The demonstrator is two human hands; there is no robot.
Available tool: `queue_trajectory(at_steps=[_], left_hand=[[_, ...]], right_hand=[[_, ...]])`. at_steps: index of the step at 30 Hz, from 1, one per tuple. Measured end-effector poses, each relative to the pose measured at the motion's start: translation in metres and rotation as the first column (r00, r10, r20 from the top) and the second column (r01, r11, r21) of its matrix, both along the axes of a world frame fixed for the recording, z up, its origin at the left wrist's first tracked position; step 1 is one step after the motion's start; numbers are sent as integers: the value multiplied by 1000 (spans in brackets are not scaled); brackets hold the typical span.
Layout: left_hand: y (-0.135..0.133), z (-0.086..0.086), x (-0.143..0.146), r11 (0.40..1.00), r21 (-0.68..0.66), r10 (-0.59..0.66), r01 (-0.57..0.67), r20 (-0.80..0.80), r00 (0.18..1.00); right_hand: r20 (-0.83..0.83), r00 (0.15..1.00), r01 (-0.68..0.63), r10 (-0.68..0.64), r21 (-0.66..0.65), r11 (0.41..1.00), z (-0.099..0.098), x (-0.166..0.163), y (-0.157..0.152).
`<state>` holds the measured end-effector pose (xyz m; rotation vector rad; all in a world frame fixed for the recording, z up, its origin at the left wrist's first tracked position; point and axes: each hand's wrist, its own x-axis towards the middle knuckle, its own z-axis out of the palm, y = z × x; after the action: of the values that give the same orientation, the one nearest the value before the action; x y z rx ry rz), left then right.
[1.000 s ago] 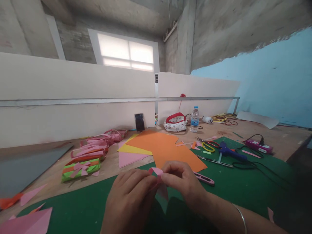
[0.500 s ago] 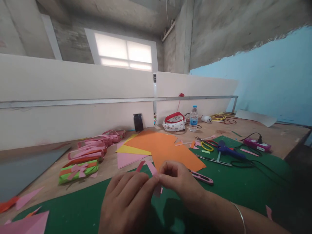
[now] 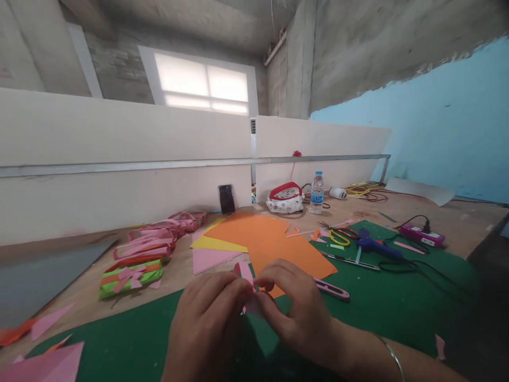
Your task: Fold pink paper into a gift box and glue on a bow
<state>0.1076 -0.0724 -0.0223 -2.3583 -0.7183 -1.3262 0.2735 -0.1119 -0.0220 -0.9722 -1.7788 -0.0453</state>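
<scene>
Just above the green cutting mat, my left hand pinches a folded pink paper strip. My right hand meets it from the other side, with thumb and forefinger closed on the same strip. Two ends of the strip stick up between the hands, and a lower part hangs beneath them. Its middle is hidden by my fingers. Orange paper sheets lie right behind my hands. Close to my right hand rests a pink utility knife.
At left sits a green paper piece with a pink bow, before a row of pink paper pieces. To the right lie scissors, a blue glue gun and a purple power strip. A water bottle stands behind.
My hands have turned slightly, and the strip between them has shifted a little to the left. My right thumb has moved lower, under the strip. The view has shifted slightly.
</scene>
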Motion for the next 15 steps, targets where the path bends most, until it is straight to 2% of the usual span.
queue_trajectory(at_steps=[3, 7, 11, 15], left_hand=[[0, 0, 2, 997, -70, -20, 21, 13, 1000], [-3, 6, 3, 951, -293, -93, 102, 45, 995], [-6, 11, 4, 846, -516, -81, 137, 129, 988], [-9, 15, 8, 690, -713, -37, 124, 136, 990]], right_hand=[[68, 995, 70, -78, 113, 991, -5, -1, 2], [93, 986, 117, -140, 215, 970, -8, -3, 1], [111, 977, 162, -180, 154, 975, -7, -4, -2], [63, 977, 193, -201, 112, 975, -7, -5, -3]])
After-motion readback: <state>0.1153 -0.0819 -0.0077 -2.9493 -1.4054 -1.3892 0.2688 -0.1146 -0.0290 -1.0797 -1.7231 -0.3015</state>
